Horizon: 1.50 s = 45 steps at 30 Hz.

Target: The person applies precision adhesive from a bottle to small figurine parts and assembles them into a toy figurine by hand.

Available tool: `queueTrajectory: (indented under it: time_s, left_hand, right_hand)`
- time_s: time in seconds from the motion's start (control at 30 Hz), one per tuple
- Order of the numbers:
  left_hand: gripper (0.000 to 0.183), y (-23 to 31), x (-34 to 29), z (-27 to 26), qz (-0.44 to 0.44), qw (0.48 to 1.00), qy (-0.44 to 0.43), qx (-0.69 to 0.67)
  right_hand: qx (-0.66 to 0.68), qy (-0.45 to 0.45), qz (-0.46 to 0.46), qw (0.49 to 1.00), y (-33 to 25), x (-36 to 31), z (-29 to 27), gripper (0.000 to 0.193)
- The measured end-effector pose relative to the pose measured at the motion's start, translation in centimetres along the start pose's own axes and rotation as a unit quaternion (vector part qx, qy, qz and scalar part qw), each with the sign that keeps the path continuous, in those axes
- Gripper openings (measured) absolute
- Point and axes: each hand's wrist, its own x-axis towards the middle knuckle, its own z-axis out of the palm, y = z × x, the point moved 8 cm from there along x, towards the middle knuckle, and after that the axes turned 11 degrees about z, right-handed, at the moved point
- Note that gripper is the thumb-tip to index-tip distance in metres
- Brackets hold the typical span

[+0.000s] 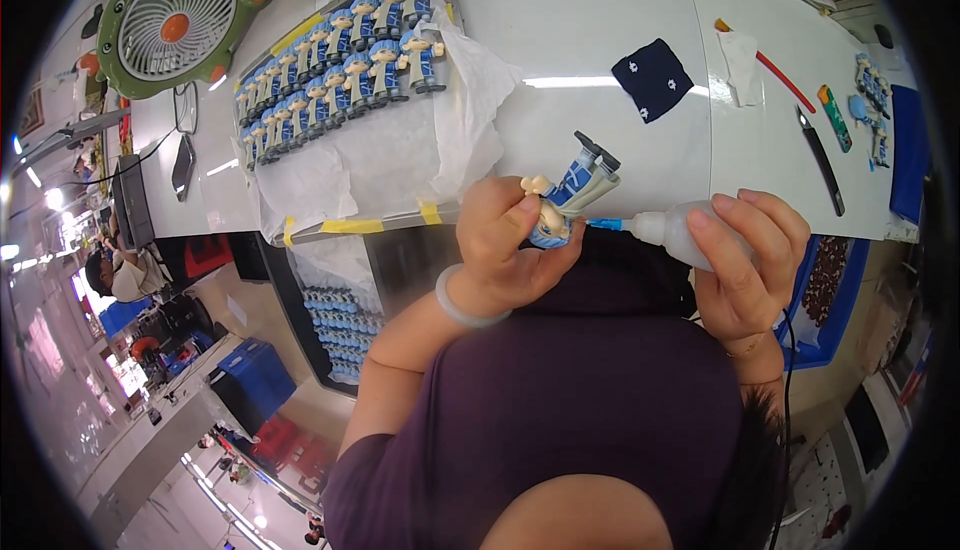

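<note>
My left hand (500, 245) grips a small blue-haired figurine (574, 190) by its head, with its dark feet pointing up and to the right. My right hand (745, 260) is wrapped round a whitish squeeze bottle (685, 234). The bottle's thin blue nozzle (606, 224) points left and reaches the figurine's head; whether the tip touches it I cannot tell. Beyond my left hand lies a paper-lined tray (385, 222) edged with yellow tape. Rows of similar figurines (357, 80) lie in it.
A green fan (175, 30) stands at the far left. A dark cloth (652, 80) lies beyond my hands. At right are a craft knife (821, 160), a red stick (786, 80) and more figurines (872, 85). Another filled tray (340, 330) sits lower left; a blue bin (825, 345) stands lower right.
</note>
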Motion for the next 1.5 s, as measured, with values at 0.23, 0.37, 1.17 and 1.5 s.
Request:
queueTrajectory:
  time_s: [0.23,0.37,1.17,1.5]
  left_hand:
    - [0.055,0.1,-0.1,0.1,-0.002,1.000,-0.004,0.002]
    - [0.057,0.2,0.0,0.1,0.001,1.000,-0.005,0.007]
    - [0.031,-2.9,-2.8,1.9,-0.338,0.901,-0.040,-0.268]
    - [0.034,-1.7,-1.5,2.1,-0.212,0.937,-0.107,-0.255]
  right_hand:
    - [-0.049,-0.011,-0.030,0.998,-1.2,0.5,-1.0,0.028]
    - [-0.065,-0.019,-0.048,0.997,-1.7,0.8,-1.2,0.027]
    - [0.136,0.073,0.348,0.925,15.7,-3.4,2.0,0.023]
    - [0.192,0.085,0.351,0.912,16.8,-4.1,3.0,0.025]
